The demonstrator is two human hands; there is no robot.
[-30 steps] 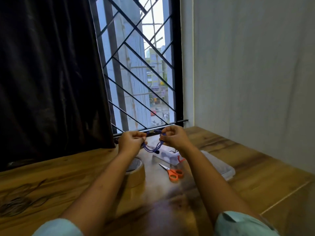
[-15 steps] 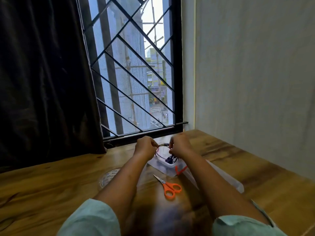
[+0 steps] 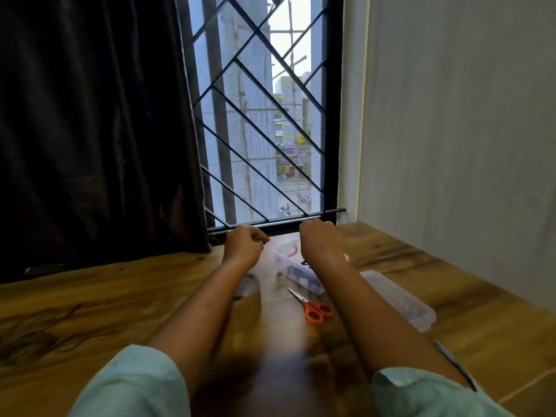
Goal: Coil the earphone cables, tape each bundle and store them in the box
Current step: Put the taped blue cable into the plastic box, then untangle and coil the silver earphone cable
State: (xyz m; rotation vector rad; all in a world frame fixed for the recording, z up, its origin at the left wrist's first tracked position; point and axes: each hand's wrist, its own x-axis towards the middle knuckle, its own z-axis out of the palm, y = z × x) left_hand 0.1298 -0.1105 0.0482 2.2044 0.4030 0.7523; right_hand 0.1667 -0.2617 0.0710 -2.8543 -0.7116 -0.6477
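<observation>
From my head camera, both my hands hover at the far edge of the wooden counter, over the clear plastic box. My left hand has its grip curled closed, with nothing visible in it. My right hand shows only its back, so I cannot tell its grip. The earphone bundles lie inside the box as a dark blue and red tangle, partly hidden by my right wrist. I judge them light, soft and springy, so I would pinch one across the taped waist, not by a loose loop. The box's lid lies to the right, glossy, thin and rigid. Orange-handled scissors lie nearer me. A tape roll shows blurred beside my left forearm.
</observation>
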